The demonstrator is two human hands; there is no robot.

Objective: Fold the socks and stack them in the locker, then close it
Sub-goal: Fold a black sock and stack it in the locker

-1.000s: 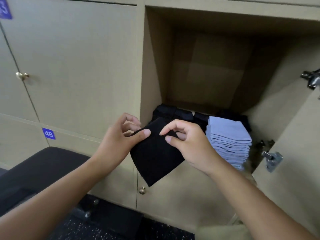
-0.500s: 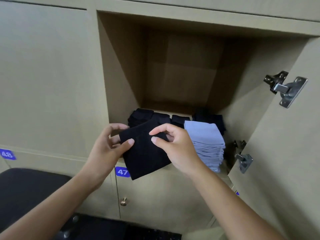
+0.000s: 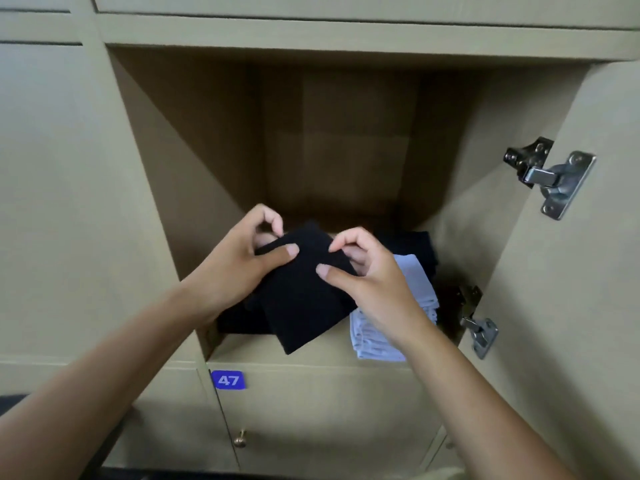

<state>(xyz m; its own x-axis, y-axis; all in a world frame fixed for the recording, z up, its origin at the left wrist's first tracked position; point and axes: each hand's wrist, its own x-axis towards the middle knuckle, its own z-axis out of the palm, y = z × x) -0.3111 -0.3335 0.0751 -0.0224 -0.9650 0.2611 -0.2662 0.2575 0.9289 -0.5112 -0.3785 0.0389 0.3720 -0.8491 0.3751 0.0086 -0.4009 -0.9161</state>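
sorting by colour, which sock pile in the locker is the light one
The light blue sock stack at the front right of the locker floor, partly behind the right hand. The other piles are black.

Both forearms bare, no sleeves, rings or watch; short fingernails.

2 hands (image 3: 242, 268), 1 held black sock (image 3: 301, 299), 1 light-blue stack (image 3: 415, 282), 2 hinges (image 3: 554, 178).

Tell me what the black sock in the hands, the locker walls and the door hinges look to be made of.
Black sock: soft knit fabric, matte, bending limply between both hands.
Locker walls: probably laminated board, beige, smooth, with faint grain; the core is hidden.
Upper hinge and lower hinge: shiny silvery metal, with screw heads visible.
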